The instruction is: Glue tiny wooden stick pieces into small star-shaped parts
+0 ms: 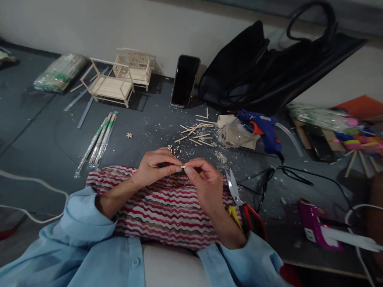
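My left hand [157,166] and my right hand [206,181] meet over a striped red and white cloth [155,207]. Between their fingertips is a small pale wooden piece [182,166], pinched from both sides; its exact shape is too small to make out. Just beyond my left fingers lie tiny cut wooden bits [170,148]. Thin wooden sticks [197,129] are scattered farther back. A little flower-shaped wooden piece [129,135] rests on the table to the left. Scissors [235,189] with red handles lie open beside my right hand, near a yellow-handled tool [235,217].
Two miniature wooden benches [112,89] stand at the back left, near wrapped stick bundles [97,141]. A phone [185,81] leans on the wall beside a black bag [239,71]. A blue glue gun [265,131] and its black cable [287,169] lie to the right.
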`<state>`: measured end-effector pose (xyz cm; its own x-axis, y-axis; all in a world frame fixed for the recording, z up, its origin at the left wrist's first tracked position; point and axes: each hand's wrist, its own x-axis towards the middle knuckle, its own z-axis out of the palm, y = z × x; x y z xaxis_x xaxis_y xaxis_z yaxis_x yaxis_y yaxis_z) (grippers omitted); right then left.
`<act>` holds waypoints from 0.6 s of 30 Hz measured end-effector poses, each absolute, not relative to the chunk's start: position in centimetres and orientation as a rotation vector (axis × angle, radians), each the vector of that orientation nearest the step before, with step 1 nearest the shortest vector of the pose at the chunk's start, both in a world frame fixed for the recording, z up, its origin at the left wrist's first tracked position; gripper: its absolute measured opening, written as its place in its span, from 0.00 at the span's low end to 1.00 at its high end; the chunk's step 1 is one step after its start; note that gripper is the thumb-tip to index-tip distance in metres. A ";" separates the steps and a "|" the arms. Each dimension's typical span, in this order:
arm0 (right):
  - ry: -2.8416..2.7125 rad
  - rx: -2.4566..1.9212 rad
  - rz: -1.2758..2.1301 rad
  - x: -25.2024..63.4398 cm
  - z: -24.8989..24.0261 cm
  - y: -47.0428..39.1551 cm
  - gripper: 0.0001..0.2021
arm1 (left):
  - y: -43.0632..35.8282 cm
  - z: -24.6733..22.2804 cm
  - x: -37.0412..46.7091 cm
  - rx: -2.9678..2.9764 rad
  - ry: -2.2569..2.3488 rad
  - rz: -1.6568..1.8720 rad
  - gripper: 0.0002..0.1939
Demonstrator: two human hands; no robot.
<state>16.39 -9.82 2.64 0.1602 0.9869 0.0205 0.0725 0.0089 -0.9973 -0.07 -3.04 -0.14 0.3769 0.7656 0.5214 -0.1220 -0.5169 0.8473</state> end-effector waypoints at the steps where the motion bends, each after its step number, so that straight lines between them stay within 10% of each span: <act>1: -1.147 -1.323 1.044 16.4 2.6 -9.8 0.02 | -3.0 -0.1 -0.1 1.758 0.568 1.266 0.05; 18: -1.161 -1.305 1.032 16.4 2.6 -9.8 0.02 | -3.0 0.0 0.0 1.783 0.513 1.307 0.05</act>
<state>16.37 -9.76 2.59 0.1547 0.9871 0.0410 0.0743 0.0298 -0.9968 0.01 -3.00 -0.03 0.3711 0.7328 0.5703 -0.1493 -0.5590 0.8156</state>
